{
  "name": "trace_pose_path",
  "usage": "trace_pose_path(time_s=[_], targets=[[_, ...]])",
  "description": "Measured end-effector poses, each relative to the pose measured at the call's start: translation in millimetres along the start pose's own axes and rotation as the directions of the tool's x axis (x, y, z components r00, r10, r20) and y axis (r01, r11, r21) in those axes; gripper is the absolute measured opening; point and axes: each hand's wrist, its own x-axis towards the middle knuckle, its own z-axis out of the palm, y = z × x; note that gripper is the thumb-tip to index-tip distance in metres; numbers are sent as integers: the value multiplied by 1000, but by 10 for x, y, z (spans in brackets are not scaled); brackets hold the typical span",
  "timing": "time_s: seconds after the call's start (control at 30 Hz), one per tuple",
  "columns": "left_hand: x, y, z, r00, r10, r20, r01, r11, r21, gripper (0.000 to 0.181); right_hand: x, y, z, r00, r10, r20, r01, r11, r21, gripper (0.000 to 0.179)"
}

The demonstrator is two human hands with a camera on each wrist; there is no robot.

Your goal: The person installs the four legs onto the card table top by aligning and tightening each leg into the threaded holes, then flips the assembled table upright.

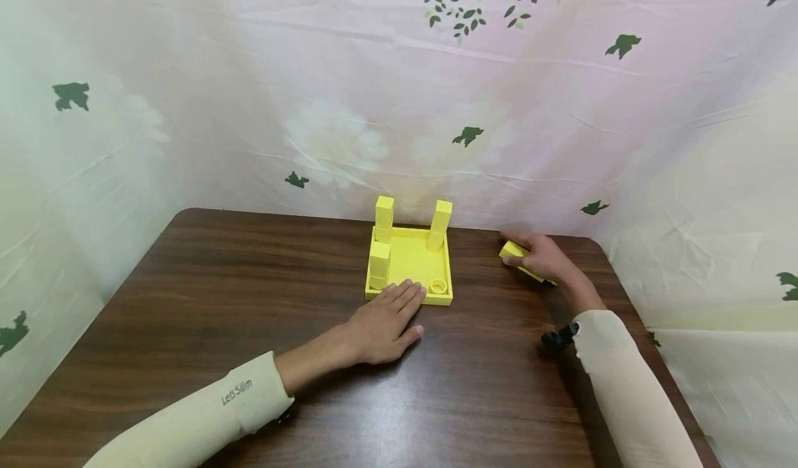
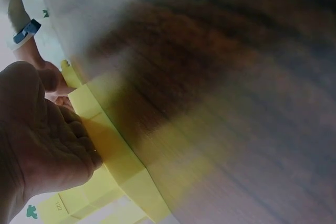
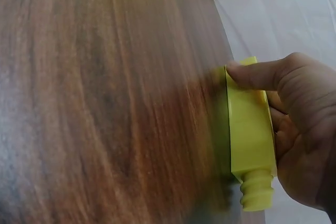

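A square yellow tray-like base (image 1: 418, 264) with raised edges lies on the table, three yellow square posts standing in its corners: back left (image 1: 384, 217), back right (image 1: 440, 224) and front left (image 1: 379, 264). At its front right corner is a round threaded socket (image 1: 438, 286). My left hand (image 1: 383, 324) lies with straight fingers against the base's front edge. Over at the right, my right hand (image 1: 541, 255) grips a fourth yellow post (image 3: 252, 124) between thumb and fingers. That post's threaded stub (image 3: 256, 190) sticks out at one end, and it lies tilted close over the table.
The dark wooden table (image 1: 249, 281) reaches back to a pale cloth backdrop (image 1: 374, 108) printed with leaves and birds. More cloth hangs along both sides. A dark strap device (image 1: 559, 336) sits on the right wrist.
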Motion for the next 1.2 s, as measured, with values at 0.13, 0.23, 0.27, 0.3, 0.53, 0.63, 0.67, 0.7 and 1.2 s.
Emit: trace_pose_path(time_s=[0.13,0.23,0.27,0.3,0.53,0.63,0.67,0.7,1.2], targets=[[1,0,-6,1000,-1,-1,1,1000,4,71,-30,-26,15,1000,-15,-5,15,999,-44,62],[3,1,-12,1000,-1,6,1,1000,1,71,-66,-65,25,999,-35,-7,34,998,-61,58],[3,3,-16,1000,-2,9,2,1000,-1,71,-80,-84,29,999,-44,-11,43,997,-62,57],[4,4,-19,1000,-3,12,3,1000,-4,71,-94,-109,29,998,-54,-14,53,997,-63,57],[11,8,-35,1000,-6,22,7,1000,-18,71,-207,-327,0,992,-76,-102,77,997,4,51],[11,6,-38,1000,-6,21,6,1000,-20,71,-261,-391,-21,986,-64,-154,78,994,82,50],[11,6,-38,1000,-6,22,6,1000,-21,72,-279,-404,-23,984,-56,-169,76,990,114,50],[12,7,-38,1000,-6,22,6,1000,-21,72,-299,-418,-25,982,-48,-181,75,986,150,52],[9,-8,-35,1000,-9,24,10,1000,-23,72,-550,-822,26,960,10,-280,91,934,346,56]])
